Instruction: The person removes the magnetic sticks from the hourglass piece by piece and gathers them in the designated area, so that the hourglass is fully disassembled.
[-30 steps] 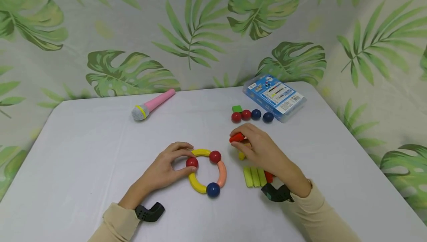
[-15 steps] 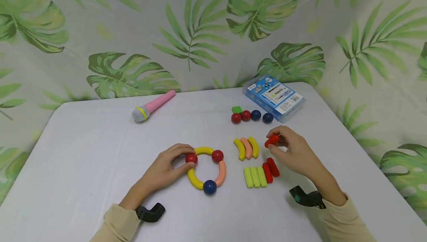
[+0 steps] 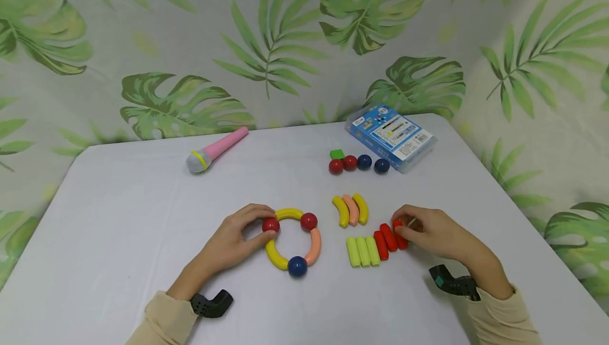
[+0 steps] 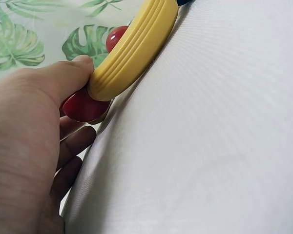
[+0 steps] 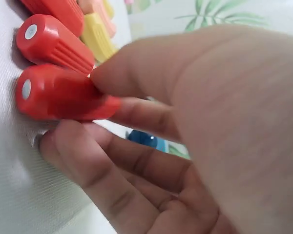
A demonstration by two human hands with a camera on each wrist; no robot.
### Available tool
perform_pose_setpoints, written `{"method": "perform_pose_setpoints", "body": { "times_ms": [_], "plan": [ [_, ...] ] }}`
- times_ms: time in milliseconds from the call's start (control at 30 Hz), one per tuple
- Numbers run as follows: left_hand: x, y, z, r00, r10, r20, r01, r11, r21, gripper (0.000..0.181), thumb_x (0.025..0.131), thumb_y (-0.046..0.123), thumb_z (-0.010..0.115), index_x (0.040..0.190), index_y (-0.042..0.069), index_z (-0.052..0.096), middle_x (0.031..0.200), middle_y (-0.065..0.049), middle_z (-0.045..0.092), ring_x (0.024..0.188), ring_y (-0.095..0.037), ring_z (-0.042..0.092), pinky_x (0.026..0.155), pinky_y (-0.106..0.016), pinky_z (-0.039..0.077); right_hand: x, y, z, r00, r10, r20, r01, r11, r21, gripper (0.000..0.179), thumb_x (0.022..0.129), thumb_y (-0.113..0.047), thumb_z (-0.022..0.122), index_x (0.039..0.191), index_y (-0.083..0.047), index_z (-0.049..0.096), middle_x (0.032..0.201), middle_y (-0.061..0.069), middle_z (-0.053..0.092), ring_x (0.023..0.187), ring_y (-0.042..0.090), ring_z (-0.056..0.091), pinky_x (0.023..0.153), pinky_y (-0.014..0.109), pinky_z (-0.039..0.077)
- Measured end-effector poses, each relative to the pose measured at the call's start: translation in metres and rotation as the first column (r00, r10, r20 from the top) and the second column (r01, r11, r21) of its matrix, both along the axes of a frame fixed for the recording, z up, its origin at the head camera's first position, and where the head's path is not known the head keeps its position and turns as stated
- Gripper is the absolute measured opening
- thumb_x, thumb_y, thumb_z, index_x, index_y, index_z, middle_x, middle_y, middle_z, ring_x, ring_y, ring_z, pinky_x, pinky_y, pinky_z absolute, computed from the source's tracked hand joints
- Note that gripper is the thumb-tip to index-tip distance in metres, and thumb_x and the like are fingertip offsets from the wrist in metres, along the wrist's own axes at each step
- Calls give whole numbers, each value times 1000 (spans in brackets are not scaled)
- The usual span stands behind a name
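A ring of curved rods and balls lies left of centre in the head view. In it are two yellow curved rods (image 3: pixel 276 255), a salmon curved rod (image 3: pixel 314 247), a dark blue ball (image 3: pixel 297 266) and two red balls. My left hand (image 3: pixel 230 239) pinches the ring's left red ball (image 3: pixel 270 225) between thumb and fingers. To the right, my right hand (image 3: pixel 440 233) pinches a short red rod (image 5: pixel 49 95) at the table. That rod stands beside two other red rods (image 3: pixel 389 237), which have pale round spots on their ends.
Left of the red rods lie several lime-green rods (image 3: pixel 363 251). Behind them are three curved rods (image 3: pixel 351 210), yellow and salmon. Farther back sit red and blue balls (image 3: pixel 350 162), a green block (image 3: pixel 337 154) and a blue box (image 3: pixel 392 136). A pink microphone (image 3: pixel 216 149) lies back left.
My right hand has carried the red rod rightward from beside the curved rods, then down to the end of the red row. My left hand keeps its hold; the ring has shifted slightly.
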State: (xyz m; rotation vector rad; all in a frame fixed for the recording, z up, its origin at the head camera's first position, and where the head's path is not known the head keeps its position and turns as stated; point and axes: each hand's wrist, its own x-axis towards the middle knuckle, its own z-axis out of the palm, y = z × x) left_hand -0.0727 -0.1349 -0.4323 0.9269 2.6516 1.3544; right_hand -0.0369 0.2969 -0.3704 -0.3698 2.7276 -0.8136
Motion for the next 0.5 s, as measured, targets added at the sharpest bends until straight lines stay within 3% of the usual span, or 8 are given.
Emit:
{"method": "perform_pose_setpoints", "body": {
  "times_ms": [267,500],
  "plan": [
    [1,-1,1,1000,-2,-2,2,1000,14,36,94,25,79,128,20,68,133,8,64,125,-13,60,109,-39,50,0,-1,-5,985,84,-151,-87,996,-13,32,98,1,61,127,-11,70,122,5,69,103,18,64,84,26,58],
    [1,-1,1,1000,3,8,-3,1000,9,36,94,26,78,128,21,68,134,8,64,126,-13,60,109,-39,51,-1,-2,-5,991,86,-104,-89,996,-29,34,96,5,56,120,-12,73,116,2,71,98,17,62,83,26,57]
  ]
}}
